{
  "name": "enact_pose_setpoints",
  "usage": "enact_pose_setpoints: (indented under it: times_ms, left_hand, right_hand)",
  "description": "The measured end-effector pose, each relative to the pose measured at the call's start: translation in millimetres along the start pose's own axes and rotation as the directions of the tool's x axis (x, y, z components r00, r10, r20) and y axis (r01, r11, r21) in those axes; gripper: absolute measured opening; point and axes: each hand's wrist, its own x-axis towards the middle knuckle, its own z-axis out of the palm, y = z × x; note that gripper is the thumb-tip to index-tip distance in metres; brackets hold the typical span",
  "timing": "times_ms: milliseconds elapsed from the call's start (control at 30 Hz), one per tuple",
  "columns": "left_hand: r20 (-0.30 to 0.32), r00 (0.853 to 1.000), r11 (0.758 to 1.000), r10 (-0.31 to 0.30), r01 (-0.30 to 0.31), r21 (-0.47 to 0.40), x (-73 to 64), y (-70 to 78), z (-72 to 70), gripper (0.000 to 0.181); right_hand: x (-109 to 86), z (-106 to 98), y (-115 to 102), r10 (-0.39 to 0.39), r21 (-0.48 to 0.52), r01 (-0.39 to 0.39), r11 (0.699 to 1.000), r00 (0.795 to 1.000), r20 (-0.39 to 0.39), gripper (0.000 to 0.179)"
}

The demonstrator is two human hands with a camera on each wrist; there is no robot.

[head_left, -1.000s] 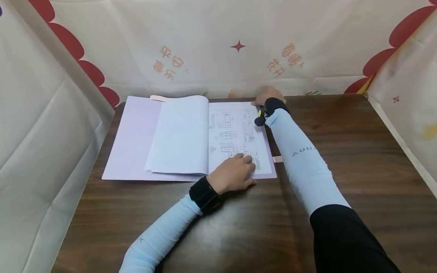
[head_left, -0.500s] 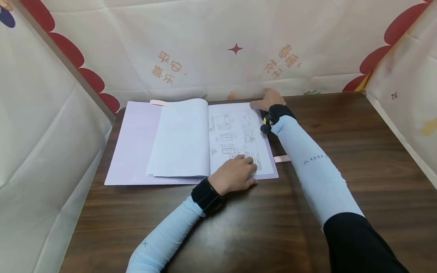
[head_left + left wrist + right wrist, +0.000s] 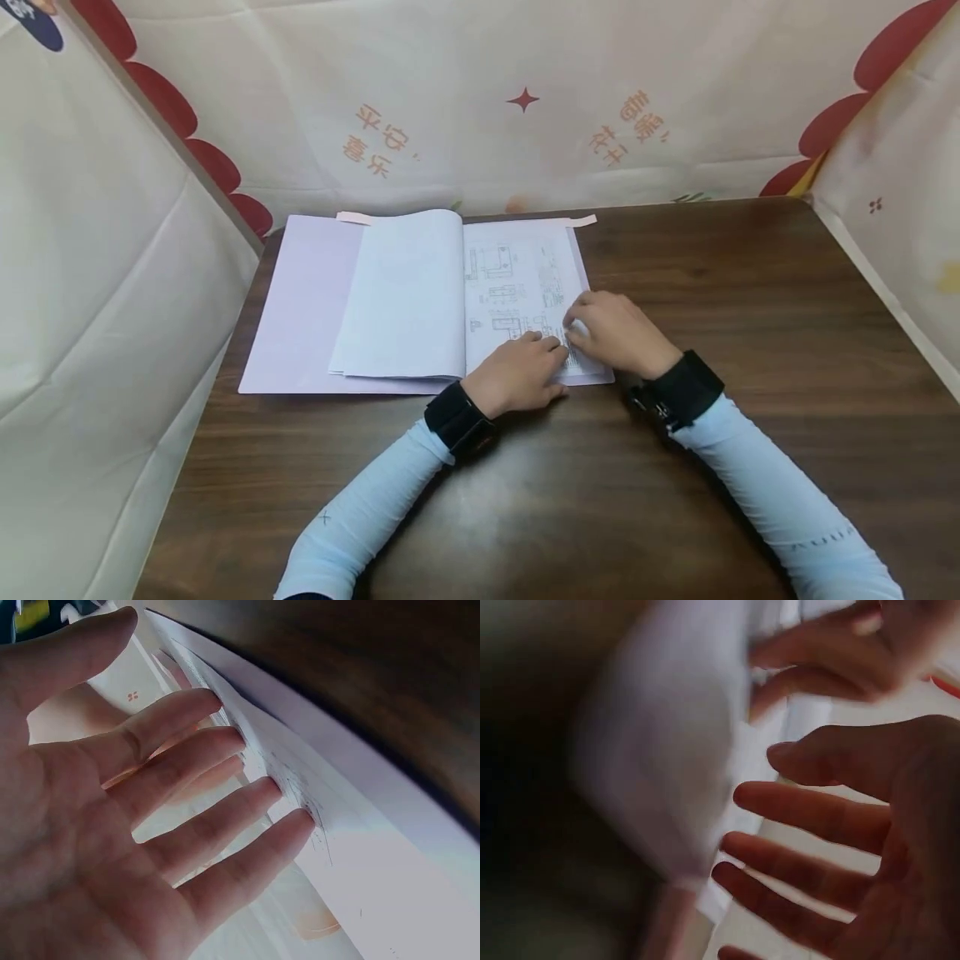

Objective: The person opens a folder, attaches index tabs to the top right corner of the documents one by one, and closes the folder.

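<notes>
A lilac folder lies spread on the table, its white pages bound down the middle. Plain white sheets are turned over to the left, and a printed page of line drawings faces up on the right. My left hand rests with extended fingers on that page's near edge; its fingertips touch the print in the left wrist view. Over the page's near right corner hovers or rests my right hand, loosely bent. The right wrist view shows its fingers apart, nothing visibly held.
Pink strips stick out at the folder's top left and top right. Brown wooden table surrounds the folder. A pale printed cloth hangs along the back and both sides.
My right hand has come from the folder's far right corner to its near right corner, uncovering a pink strip at the top right. My left hand stays on the page.
</notes>
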Motion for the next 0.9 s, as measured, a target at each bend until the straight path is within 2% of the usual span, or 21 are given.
enact_pose_setpoints:
  times_ms: [100, 167, 233, 267, 300, 333, 367, 433, 467, 533, 567, 600, 667, 733, 767, 800, 833, 900]
  left_hand:
    - [-0.009, 1.0, 1.0, -0.009, 0.009, -0.02, -2.6, -4.0, -2.0, 0.048]
    - [-0.039, 0.999, 1.0, -0.022, 0.022, -0.016, -12.2, -7.7, -2.0, 0.046]
    - [-0.121, 0.992, 0.999, -0.038, 0.039, 0.002, -29.6, -13.6, 0.1, 0.041]
    - [-0.183, 0.982, 0.999, -0.047, 0.049, 0.009, -41.3, -18.0, 1.2, 0.037]
    - [-0.253, 0.966, 0.997, -0.061, 0.068, 0.019, -54.7, -23.5, 1.5, 0.034]
    - [-0.332, 0.94, 0.995, -0.077, 0.092, 0.028, -69.6, -30.6, 2.0, 0.033]
    - [-0.412, 0.906, 0.993, -0.098, 0.119, 0.025, -85.0, -39.4, 2.1, 0.03]
    - [-0.557, 0.816, 0.981, -0.153, 0.192, 0.01, -119.1, -61.0, 1.5, 0.029]
    - [-0.611, 0.766, 0.969, -0.2, 0.248, -0.005, -137.0, -72.9, 2.2, 0.031]
    - [-0.667, 0.673, 0.924, -0.32, 0.377, -0.064, -172.2, -96.5, 3.3, 0.036]
    - [-0.67, 0.626, 0.888, -0.399, 0.447, -0.111, -188.4, -107.3, 4.0, 0.04]
    - [-0.652, 0.58, 0.838, -0.488, 0.519, -0.166, -203.5, -117.0, 5.2, 0.046]
    - [-0.547, 0.497, 0.709, -0.673, 0.645, -0.286, -228.4, -132.5, 8.0, 0.057]
    - [-0.398, 0.428, 0.573, -0.811, 0.719, -0.394, -245.8, -144.2, 11.9, 0.068]
    - [-0.33, 0.405, 0.518, -0.852, 0.737, -0.434, -251.8, -148.3, 13.8, 0.073]
    - [-0.267, 0.393, 0.475, -0.88, 0.749, -0.462, -256.3, -151.3, 15.8, 0.077]
    - [-0.222, 0.389, 0.447, -0.894, 0.75, -0.488, -259.7, -153.7, 17.4, 0.079]
    - [-0.186, 0.39, 0.427, -0.902, 0.734, -0.528, -262.2, -154.9, 18.8, 0.08]
  right_hand:
    - [-10.9, 5, -1, -0.039, -0.003, 0.039, 0.999, 0.999, -0.013, 0.021]
    - [-13.8, 7, 0, -0.054, -0.007, 0.054, 0.999, 0.999, -0.007, 0.024]
    - [-16.7, 8, 0, -0.051, 0.007, 0.051, 0.999, 0.999, 0.014, 0.027]
    - [-18.4, 8, 0, -0.047, 0.014, 0.047, 0.999, 0.999, 0.026, 0.029]
    - [-20.0, 8, 1, -0.043, 0.021, 0.042, 0.999, 0.998, 0.037, 0.03]
    - [-21.4, 7, 1, -0.037, 0.03, 0.036, 0.999, 0.998, 0.044, 0.031]
    - [-22.9, 7, 1, -0.027, 0.043, 0.025, 0.999, 0.999, 0.046, 0.033]
    - [-24.6, 6, 2, -0.014, 0.057, 0.012, 0.998, 0.999, 0.047, 0.034]
    - [-25.3, 7, 2, -0.012, 0.064, 0.009, 0.998, 0.999, 0.046, 0.034]
    - [-26.0, 7, 3, -0.007, 0.076, 0.004, 0.997, 0.999, 0.044, 0.035]
    - [-26.4, 7, 3, -0.005, 0.082, 0.002, 0.997, 0.999, 0.044, 0.035]
    - [-26.8, 8, 3, -0.004, 0.087, 0.0, 0.996, 0.999, 0.044, 0.036]
    - [-27.5, 8, 3, 0.0, 0.1, -0.005, 0.995, 0.999, 0.043, 0.036]
    - [-27.8, 8, 3, 0.002, 0.103, -0.007, 0.995, 0.999, 0.043, 0.036]
    - [-27.9, 8, 3, 0.001, 0.1, -0.005, 0.995, 0.999, 0.042, 0.036]
    - [-28.1, 7, 3, 0.0, 0.095, -0.004, 0.995, 0.999, 0.041, 0.036]
    - [-28.1, 7, 3, -0.004, 0.089, 0.0, 0.996, 0.999, 0.04, 0.036]
    - [-28.4, 7, 4, -0.008, 0.074, 0.005, 0.997, 0.999, 0.04, 0.036]
